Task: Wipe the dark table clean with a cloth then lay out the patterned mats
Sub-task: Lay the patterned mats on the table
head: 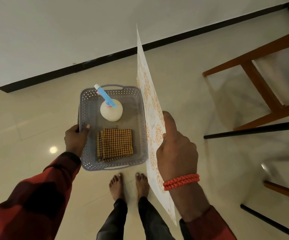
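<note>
My left hand grips the left rim of a grey perforated plastic basket, carried above the floor. Inside it lie a folded brown-and-yellow checked cloth and a round white spray bottle with a blue nozzle. My right hand pinches a white patterned mat with orange motifs, held upright on edge beside the basket's right side. The mat may be more than one sheet; I cannot tell. The dark table shows only as thin black edges at the right.
A wooden chair frame stands at the right, near the black edges. A white wall with a black skirting board runs across the back. My bare feet stand on glossy cream floor tiles below the basket.
</note>
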`<control>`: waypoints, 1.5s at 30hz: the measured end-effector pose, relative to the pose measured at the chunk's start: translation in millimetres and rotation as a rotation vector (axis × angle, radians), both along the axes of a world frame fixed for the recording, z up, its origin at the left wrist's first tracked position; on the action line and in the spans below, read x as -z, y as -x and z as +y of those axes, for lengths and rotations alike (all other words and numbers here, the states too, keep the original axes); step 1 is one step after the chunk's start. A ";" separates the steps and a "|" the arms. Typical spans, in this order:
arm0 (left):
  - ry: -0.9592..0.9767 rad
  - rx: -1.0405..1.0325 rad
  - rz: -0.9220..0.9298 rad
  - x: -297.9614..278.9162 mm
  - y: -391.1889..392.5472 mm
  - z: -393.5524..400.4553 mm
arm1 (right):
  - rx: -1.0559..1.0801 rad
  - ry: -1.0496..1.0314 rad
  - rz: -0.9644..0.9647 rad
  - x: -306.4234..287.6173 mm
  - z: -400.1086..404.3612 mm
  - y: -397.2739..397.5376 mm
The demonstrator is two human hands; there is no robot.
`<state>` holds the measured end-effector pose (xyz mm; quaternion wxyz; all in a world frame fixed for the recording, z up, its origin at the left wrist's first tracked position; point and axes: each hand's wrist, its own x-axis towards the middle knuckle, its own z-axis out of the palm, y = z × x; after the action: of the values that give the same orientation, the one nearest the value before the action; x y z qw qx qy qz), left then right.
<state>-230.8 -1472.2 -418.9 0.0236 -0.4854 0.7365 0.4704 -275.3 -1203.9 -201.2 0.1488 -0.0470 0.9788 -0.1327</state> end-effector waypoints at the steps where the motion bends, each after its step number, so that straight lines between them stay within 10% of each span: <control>1: -0.009 0.026 -0.018 -5.6 -0.8 1.6 | 0.004 -0.001 0.007 -3.0 0.6 0.3; 7: 0.352 -0.225 0.012 -68.4 -16.1 22.7 | -0.009 0.066 0.043 -30.0 8.3 11.1; 13: 0.511 0.137 0.329 -149.8 -21.4 87.2 | 0.060 0.203 0.154 -89.3 44.4 17.9; 26: -0.168 0.531 0.237 -313.4 53.1 168.6 | 0.434 0.833 0.332 -235.6 157.1 -10.4; 45: -0.354 0.786 0.671 -442.1 98.0 290.7 | 0.924 1.001 0.569 -283.2 272.5 -93.9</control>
<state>-328.8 -1181.5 23.2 0.0429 0.0145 0.7393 0.6719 -181.4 -931.4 82.1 -0.2211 0.2753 0.7219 -0.5952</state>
